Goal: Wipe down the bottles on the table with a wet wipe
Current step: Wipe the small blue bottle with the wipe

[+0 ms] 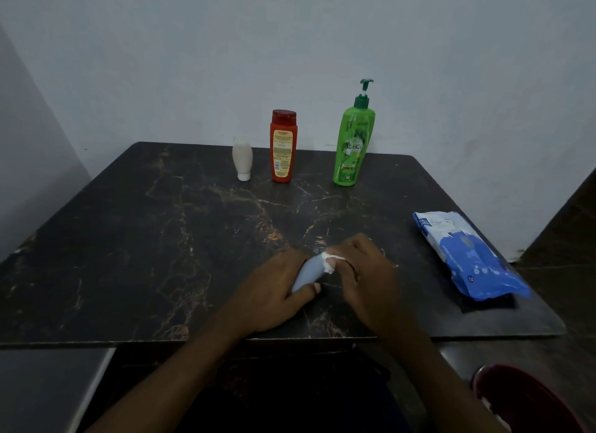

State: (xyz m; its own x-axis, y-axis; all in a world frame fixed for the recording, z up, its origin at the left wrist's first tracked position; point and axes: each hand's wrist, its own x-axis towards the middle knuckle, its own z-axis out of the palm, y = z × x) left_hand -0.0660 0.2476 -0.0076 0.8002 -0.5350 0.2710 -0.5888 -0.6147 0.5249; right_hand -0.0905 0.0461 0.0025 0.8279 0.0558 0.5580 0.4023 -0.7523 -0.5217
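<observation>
My left hand (pixel 274 290) grips a small pale grey-blue bottle (pixel 308 271), held tilted just above the near part of the dark marble table (pixel 161 239). My right hand (pixel 364 271) presses a crumpled white wet wipe (pixel 332 261) against the bottle's upper end. At the far edge of the table stand three more bottles: a small white one on its cap (pixel 242 160), a red one with a yellow label (pixel 283 147), and a tall green pump bottle (pixel 353 139).
A blue and white pack of wet wipes (pixel 467 255) lies at the table's right edge, on top of something dark. A dark red round object (pixel 529 400) sits low at the right, below the table. White walls stand behind and to the left.
</observation>
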